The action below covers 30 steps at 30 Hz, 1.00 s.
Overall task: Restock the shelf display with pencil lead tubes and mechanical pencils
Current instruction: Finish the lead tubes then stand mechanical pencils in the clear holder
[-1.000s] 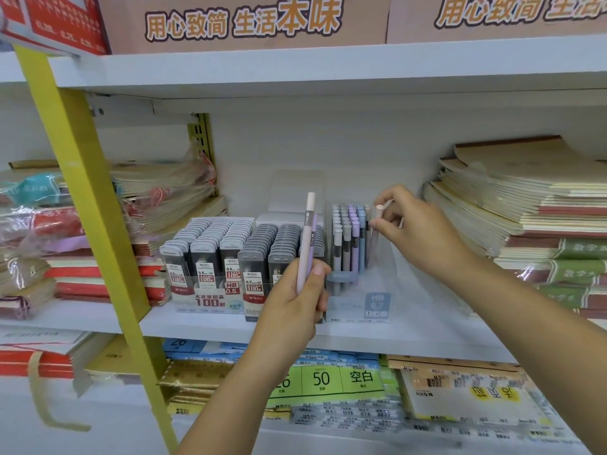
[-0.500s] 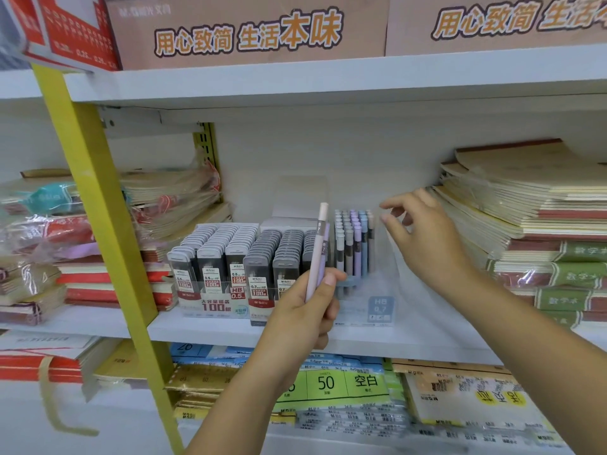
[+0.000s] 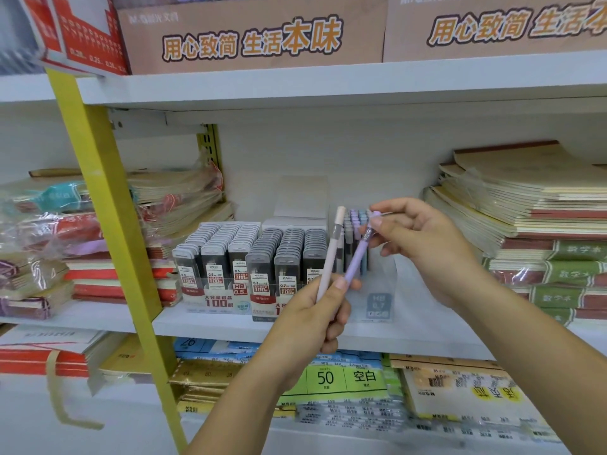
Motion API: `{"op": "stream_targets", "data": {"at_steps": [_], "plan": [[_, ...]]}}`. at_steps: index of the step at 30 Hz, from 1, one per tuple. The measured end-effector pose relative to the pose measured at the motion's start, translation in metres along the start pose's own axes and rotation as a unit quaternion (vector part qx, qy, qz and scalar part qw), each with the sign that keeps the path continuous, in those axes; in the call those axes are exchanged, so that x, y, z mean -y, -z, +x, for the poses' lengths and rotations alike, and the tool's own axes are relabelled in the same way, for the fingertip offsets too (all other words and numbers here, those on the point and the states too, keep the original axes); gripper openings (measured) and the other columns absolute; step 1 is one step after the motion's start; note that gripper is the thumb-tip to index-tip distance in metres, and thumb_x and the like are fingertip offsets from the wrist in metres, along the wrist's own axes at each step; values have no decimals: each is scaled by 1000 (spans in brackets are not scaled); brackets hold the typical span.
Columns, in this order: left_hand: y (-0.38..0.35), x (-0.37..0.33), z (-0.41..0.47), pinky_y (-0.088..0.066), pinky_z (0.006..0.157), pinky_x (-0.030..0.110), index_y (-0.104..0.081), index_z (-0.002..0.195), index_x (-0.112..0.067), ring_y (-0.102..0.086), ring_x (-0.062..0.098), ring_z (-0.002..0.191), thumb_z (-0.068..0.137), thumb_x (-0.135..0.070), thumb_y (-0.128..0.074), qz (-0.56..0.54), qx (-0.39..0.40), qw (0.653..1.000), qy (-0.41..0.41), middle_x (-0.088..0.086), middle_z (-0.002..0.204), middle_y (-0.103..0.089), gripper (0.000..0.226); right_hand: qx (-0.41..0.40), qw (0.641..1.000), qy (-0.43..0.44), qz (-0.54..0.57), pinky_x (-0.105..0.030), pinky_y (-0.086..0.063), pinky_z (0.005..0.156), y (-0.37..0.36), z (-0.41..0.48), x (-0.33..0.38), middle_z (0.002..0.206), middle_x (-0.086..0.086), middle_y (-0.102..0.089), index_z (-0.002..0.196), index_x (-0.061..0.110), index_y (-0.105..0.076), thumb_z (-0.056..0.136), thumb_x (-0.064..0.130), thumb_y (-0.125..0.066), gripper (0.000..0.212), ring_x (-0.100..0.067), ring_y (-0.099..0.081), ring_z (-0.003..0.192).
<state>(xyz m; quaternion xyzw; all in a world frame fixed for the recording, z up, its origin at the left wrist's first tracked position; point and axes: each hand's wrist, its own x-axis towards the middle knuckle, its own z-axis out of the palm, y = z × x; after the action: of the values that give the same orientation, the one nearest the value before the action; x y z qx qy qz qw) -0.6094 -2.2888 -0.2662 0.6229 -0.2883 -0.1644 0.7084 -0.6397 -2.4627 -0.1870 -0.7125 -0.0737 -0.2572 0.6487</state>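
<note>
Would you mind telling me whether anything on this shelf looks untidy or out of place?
The lead tubes stand in tidy rows. The left notebook stack sags in loose, crumpled plastic wrap, and the right notebook stack is fanned unevenly, its top cover curling up.

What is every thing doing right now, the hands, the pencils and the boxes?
left hand, grips the lower ends of both pencils
right hand, pinches the purple pencil's top
pink pencil, nearly upright in the left hand
purple pencil, tilted, held by both hands
clear box, on the shelf, partly filled
boxed pencils, standing upright
lead tube boxes, packed with tubes
</note>
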Motion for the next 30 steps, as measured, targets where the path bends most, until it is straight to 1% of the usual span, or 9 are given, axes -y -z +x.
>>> {"op": "stream_targets", "data": {"at_steps": [3, 5, 9, 11, 13, 16, 18, 27, 30], "plan": [[0, 2, -1, -34, 46, 19, -71, 100, -33, -39, 6, 50, 105, -39, -47, 20, -5, 1000, 1, -9, 64, -51, 25, 52, 998, -27, 14, -24, -56, 62, 0, -4, -2, 90, -11, -75, 106, 17, -61, 86, 7, -67, 23, -17, -71, 75], [0, 3, -2, -36, 46, 19, -70, 101, -36, -42, 7, 50, 104, -40, -47, 38, -11, 999, -1, -8, 68, -59, 24, 45, 999, -13, 2, -26, -57, 62, -1, -6, -3, 87, -11, -75, 105, 19, -59, 84, 6, -68, 26, -19, -72, 77], [5, 9, -2, -34, 44, 19, -70, 100, -38, -42, 5, 48, 104, -39, -46, 53, -53, 997, 0, -7, 67, -60, 25, -88, 987, 129, -26, -23, -55, 62, 14, -1, 7, 85, -2, -73, 101, 28, -56, 87, 5, -67, 29, -18, -72, 81], [9, 12, -3, -32, 44, 17, -70, 97, -35, -38, 3, 46, 105, -38, -45, 68, -80, 994, 4, -10, 60, -49, 27, -87, 975, 181, -100, -23, -56, 67, 20, 1, 9, 87, 0, -68, 102, 32, -55, 89, 6, -67, 32, -17, -69, 83], [11, 15, -3, -31, 44, 16, -70, 97, -33, -35, 3, 46, 104, -39, -45, 79, -96, 992, 7, -13, 56, -43, 27, -47, 966, 174, -184, -25, -56, 72, 19, 2, 1, 89, 2, -66, 102, 34, -55, 88, 7, -67, 33, -14, -66, 84], [13, 18, -3, -31, 46, 16, -69, 96, -32, -35, 2, 46, 104, -40, -45, 90, -103, 991, 10, -15, 55, -40, 27, -11, 944, 157, -289, -16, -51, 72, 11, 1, -17, 87, 9, -64, 104, 31, -54, 88, 11, -68, 30, -2, -62, 82], [14, 20, -3, -31, 47, 17, -68, 96, -32, -35, 2, 46, 104, -40, -44, 96, -103, 990, 11, -15, 55, -40, 27, -6, 940, 161, -302, -11, -49, 70, 9, 1, -23, 84, 13, -63, 104, 30, -54, 87, 13, -69, 29, 2, -61, 83], [18, 22, -2, -32, 47, 16, -69, 93, -34, -36, 2, 47, 104, -42, -45, 105, -107, 989, 9, -17, 54, -42, 27, 2, 929, 153, -337, -9, -47, 66, 6, 9, -23, 77, 13, -63, 99, 29, -57, 81, 18, -75, 28, -2, -60, 75], [17, 20, -3, -32, 46, 15, -68, 91, -35, -36, 2, 46, 104, -41, -45, 105, -99, 989, 4, -17, 53, -42, 27, 3, 908, 137, -395, -11, -45, 64, 4, 13, -28, 80, 12, -64, 97, 29, -59, 82, 23, -75, 23, -5, -61, 75]]}}
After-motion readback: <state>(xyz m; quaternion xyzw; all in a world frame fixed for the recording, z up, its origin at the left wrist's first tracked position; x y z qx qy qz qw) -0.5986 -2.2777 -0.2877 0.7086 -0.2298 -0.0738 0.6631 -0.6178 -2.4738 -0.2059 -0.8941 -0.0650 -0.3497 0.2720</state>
